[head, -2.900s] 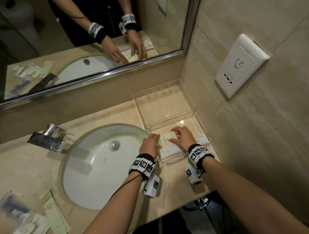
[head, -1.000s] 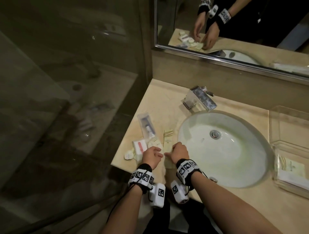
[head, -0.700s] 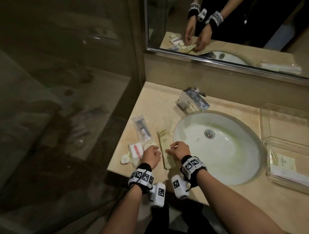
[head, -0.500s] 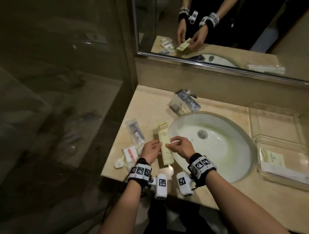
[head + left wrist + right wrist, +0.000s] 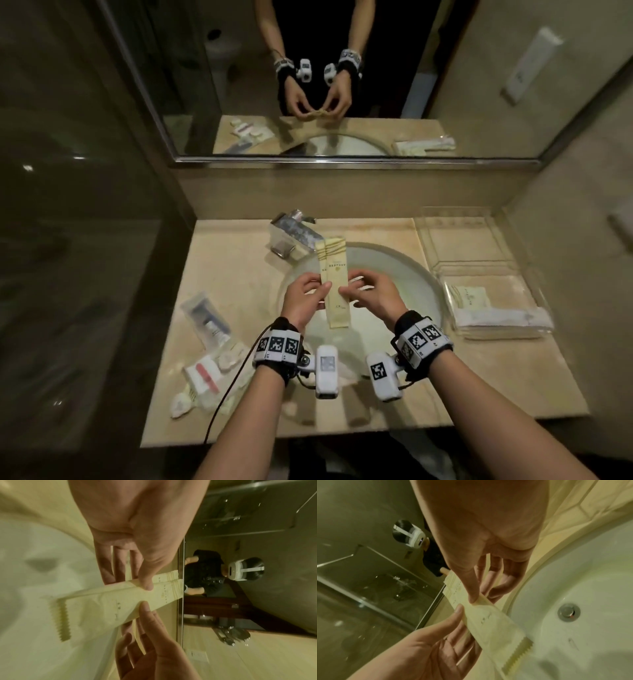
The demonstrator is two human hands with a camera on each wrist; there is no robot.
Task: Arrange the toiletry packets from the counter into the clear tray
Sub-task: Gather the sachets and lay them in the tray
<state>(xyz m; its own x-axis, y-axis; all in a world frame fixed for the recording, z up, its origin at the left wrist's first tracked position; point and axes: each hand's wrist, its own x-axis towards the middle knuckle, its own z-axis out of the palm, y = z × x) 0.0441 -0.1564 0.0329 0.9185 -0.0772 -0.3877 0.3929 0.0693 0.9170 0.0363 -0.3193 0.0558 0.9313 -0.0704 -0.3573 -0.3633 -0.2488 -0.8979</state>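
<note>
Two long cream packets point(image 5: 334, 274), one stacked on the other, are held lengthwise above the sink. My left hand point(image 5: 308, 296) pinches their left edge and my right hand point(image 5: 368, 294) pinches the right edge, thumbs on top. In the left wrist view the left thumb presses the packets point(image 5: 102, 601); in the right wrist view their serrated end point(image 5: 513, 649) points at the basin. The clear tray point(image 5: 513, 284) sits on the counter at the right, with a cream square packet point(image 5: 471, 298) and long white packets point(image 5: 496, 318) inside. More packets point(image 5: 205, 318) lie on the left of the counter.
A white sink basin point(image 5: 400, 274) lies under my hands, with a chrome faucet point(image 5: 294, 236) behind it. A white packet with a red stripe point(image 5: 202, 373) and small round packets point(image 5: 180, 404) lie near the front left edge. A mirror stands behind and a glass wall at the left.
Both hands picked the long cream packets up off the left of the counter and carried them right, over the sink. The view swung right with them.
</note>
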